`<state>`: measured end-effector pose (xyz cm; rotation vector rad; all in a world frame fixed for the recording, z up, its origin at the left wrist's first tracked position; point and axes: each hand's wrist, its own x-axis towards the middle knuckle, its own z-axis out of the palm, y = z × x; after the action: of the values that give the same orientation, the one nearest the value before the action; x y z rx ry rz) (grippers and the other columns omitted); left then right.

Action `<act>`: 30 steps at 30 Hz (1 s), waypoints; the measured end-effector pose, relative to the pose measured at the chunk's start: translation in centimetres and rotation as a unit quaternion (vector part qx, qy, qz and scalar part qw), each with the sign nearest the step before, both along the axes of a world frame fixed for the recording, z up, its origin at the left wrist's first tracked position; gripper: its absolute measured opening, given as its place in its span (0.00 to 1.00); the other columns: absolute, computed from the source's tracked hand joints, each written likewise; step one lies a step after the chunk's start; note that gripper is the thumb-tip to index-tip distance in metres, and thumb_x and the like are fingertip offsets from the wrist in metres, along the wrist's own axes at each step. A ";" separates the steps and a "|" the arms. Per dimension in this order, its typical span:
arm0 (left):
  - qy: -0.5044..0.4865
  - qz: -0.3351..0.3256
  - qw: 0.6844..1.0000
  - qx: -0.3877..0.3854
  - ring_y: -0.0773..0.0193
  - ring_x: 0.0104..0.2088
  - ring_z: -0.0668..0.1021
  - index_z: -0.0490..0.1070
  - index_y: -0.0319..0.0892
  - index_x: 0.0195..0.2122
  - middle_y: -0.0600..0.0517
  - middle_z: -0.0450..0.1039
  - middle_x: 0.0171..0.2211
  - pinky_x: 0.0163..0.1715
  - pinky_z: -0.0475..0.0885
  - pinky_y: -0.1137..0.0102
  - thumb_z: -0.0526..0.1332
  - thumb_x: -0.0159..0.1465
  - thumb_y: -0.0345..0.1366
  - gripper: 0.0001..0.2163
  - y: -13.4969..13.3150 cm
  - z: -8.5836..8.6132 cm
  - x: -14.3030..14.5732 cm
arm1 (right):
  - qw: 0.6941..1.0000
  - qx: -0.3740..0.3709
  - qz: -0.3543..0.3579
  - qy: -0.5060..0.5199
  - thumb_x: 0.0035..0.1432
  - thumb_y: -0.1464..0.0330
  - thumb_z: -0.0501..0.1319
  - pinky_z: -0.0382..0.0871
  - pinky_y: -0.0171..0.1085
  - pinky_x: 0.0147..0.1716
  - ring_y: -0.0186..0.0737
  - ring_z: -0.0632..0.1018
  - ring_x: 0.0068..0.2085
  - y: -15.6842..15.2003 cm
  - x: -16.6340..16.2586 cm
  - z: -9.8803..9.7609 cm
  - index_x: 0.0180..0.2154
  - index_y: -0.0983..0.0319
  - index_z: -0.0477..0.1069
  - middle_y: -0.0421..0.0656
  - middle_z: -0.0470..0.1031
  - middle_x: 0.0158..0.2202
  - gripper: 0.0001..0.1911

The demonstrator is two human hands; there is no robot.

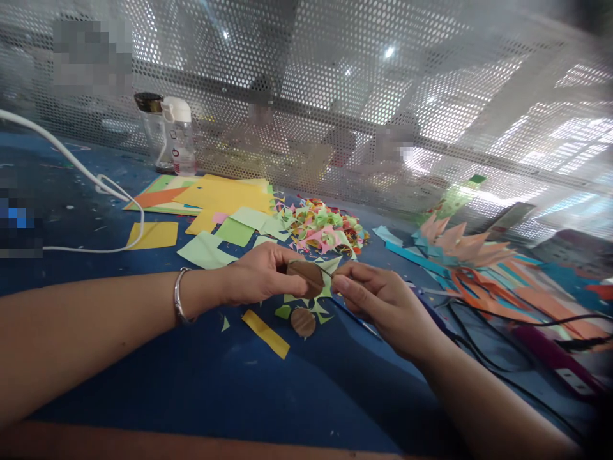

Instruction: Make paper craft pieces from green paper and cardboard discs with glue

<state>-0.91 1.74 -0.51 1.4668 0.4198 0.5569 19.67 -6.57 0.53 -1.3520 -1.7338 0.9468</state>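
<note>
My left hand [261,275] pinches a small brown paper disc [306,276] just above the blue table [201,377]. A silver bangle [179,296] sits on that wrist. My right hand [383,300] is closed in a pinch at the disc's right edge, with a thin needle-like stick [357,319] running under its fingers. A second brown disc [303,321] lies on the table directly below, beside a yellow paper strip [265,333] and light green scraps [318,306].
Yellow, green and orange paper sheets [225,198] lie at the back left, and a heap of colourful cuttings [320,230] behind my hands. Orange and teal cut shapes [460,255] spread to the right beside black cables [507,319]. Two bottles [177,137] stand against a perforated metal screen [335,96]. A white cable [96,182] loops at left.
</note>
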 end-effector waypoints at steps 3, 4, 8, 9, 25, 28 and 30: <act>0.008 0.003 1.000 0.006 0.71 0.27 0.75 0.79 0.39 0.29 0.55 0.77 0.25 0.32 0.68 0.75 0.65 0.50 0.26 0.05 -0.1 0.1 0.0 | 1.000 -0.003 0.002 0.005 0.62 0.52 0.59 0.44 0.33 0.18 0.29 0.52 0.21 0.0 0.1 0.0 0.32 0.62 0.72 0.33 0.54 0.21 0.19; 0.009 0.004 1.000 0.007 0.71 0.27 0.74 0.79 0.39 0.28 0.55 0.77 0.25 0.32 0.68 0.75 0.66 0.50 0.26 0.05 -0.1 0.1 0.0 | 1.000 -0.003 0.002 0.007 0.62 0.52 0.59 0.44 0.33 0.18 0.29 0.52 0.21 0.0 0.0 0.0 0.32 0.62 0.72 0.33 0.54 0.20 0.19; 0.007 0.002 1.000 0.010 0.71 0.27 0.74 0.79 0.38 0.28 0.56 0.76 0.24 0.31 0.67 0.76 0.66 0.50 0.26 0.05 -0.1 0.2 0.0 | 1.000 -0.001 0.000 0.007 0.63 0.52 0.59 0.45 0.33 0.18 0.29 0.52 0.21 0.0 0.0 0.0 0.32 0.62 0.73 0.33 0.54 0.20 0.19; 0.006 0.003 1.000 0.010 0.71 0.27 0.74 0.79 0.38 0.28 0.56 0.76 0.24 0.31 0.66 0.76 0.66 0.50 0.26 0.05 -0.1 0.2 0.0 | 1.000 -0.002 0.000 0.008 0.63 0.52 0.59 0.45 0.33 0.18 0.29 0.52 0.21 0.0 -0.1 0.0 0.32 0.62 0.73 0.33 0.53 0.20 0.19; 0.022 0.000 0.999 0.031 0.72 0.25 0.71 0.77 0.39 0.26 0.57 0.73 0.22 0.29 0.65 0.75 0.65 0.50 0.28 0.02 -0.2 0.3 -0.1 | 1.000 -0.008 0.003 0.003 0.62 0.50 0.59 0.42 0.34 0.18 0.29 0.51 0.20 -0.2 0.0 0.1 0.30 0.61 0.69 0.32 0.52 0.19 0.21; 0.022 -0.004 0.999 0.030 0.71 0.26 0.72 0.77 0.38 0.28 0.56 0.73 0.24 0.31 0.66 0.73 0.66 0.50 0.29 0.03 -0.2 0.1 -0.1 | 1.000 -0.015 -0.003 0.005 0.62 0.50 0.59 0.43 0.33 0.18 0.29 0.52 0.20 -0.1 0.0 0.0 0.30 0.61 0.68 0.32 0.52 0.19 0.21; 0.017 -0.006 1.000 0.023 0.70 0.27 0.73 0.78 0.39 0.28 0.56 0.74 0.24 0.33 0.67 0.73 0.66 0.50 0.29 0.04 -0.1 0.0 -0.1 | 1.000 -0.019 -0.010 0.013 0.62 0.50 0.59 0.43 0.33 0.18 0.29 0.52 0.20 -0.1 0.1 -0.1 0.31 0.61 0.68 0.32 0.52 0.19 0.20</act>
<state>-1.03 1.60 -0.48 1.5243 0.4271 0.5367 19.80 -6.65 0.38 -1.3726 -1.6881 0.9857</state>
